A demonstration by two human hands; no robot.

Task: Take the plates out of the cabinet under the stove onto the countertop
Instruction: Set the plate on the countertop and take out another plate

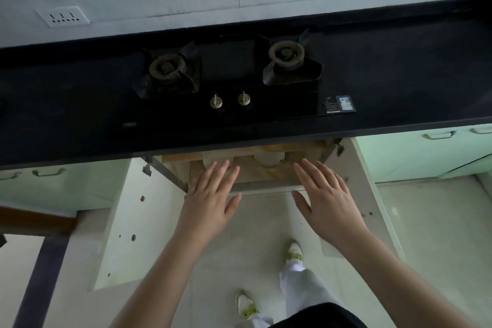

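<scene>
Hovering hands [269, 194] above plates [269, 158].

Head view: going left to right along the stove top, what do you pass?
Left burner → left knob → right knob → right burner → label stickers.

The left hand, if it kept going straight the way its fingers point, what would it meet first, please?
Most likely the pale plate on the wooden shelf under the countertop. The left hand is open, its fingertips pointing at the plate's near edge; depth is unclear, so they may already be touching.
</scene>
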